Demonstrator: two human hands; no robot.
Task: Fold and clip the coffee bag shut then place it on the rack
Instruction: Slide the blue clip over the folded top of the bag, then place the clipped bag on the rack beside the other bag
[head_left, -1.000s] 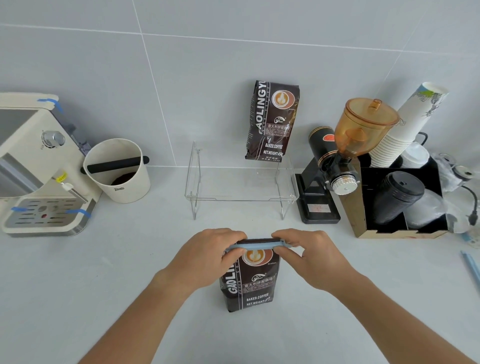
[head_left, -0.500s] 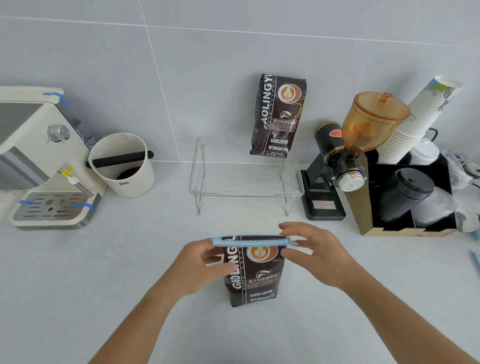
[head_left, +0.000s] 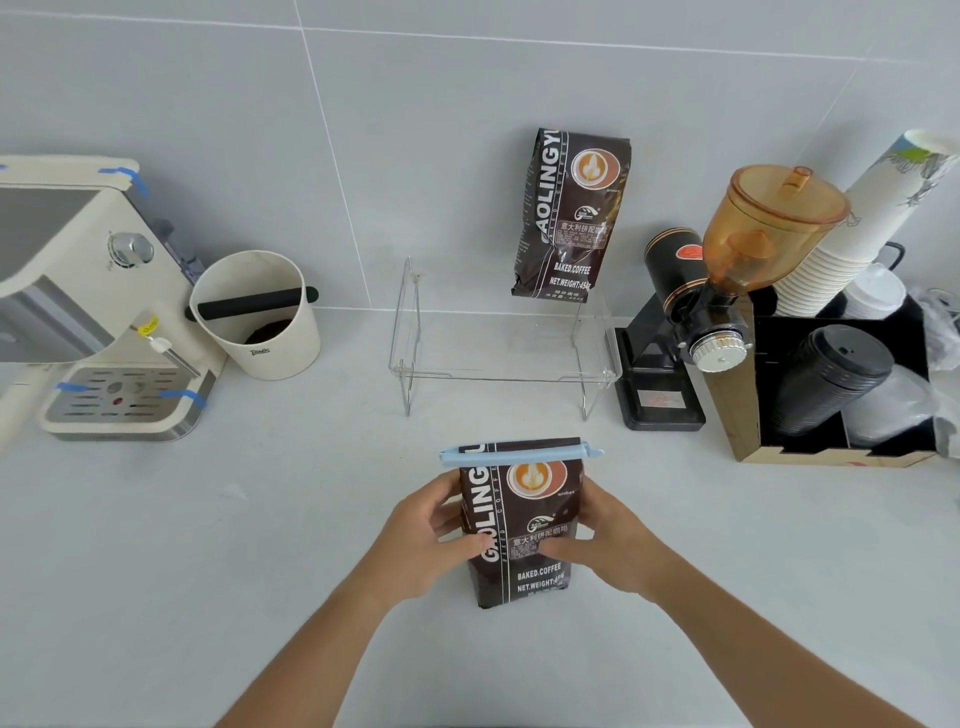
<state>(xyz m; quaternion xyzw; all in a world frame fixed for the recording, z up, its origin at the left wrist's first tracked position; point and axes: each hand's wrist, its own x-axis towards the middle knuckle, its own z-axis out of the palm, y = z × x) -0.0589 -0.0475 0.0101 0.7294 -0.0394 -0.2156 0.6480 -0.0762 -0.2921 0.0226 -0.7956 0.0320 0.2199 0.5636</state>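
Observation:
A dark brown coffee bag (head_left: 522, 525) stands upright on the white counter in front of me, its top folded over. A light blue clip (head_left: 521, 453) runs across that fold. My left hand (head_left: 434, 538) grips the bag's left side and my right hand (head_left: 608, 543) grips its right side, thumbs on the front. Behind it stands a clear acrylic rack (head_left: 498, 353) with a second coffee bag (head_left: 571, 213) upright on its right rear, leaning on the wall.
An espresso machine (head_left: 88, 291) and a white knock box (head_left: 257, 312) stand at the left. At the right are a black grinder (head_left: 691, 322) with an amber hopper, a cardboard box (head_left: 826, 384) of lids, and stacked paper cups (head_left: 857, 218).
Both hands have slid down from the clip at the bag's top to the bag's sides. The clip now stays on the fold by itself.

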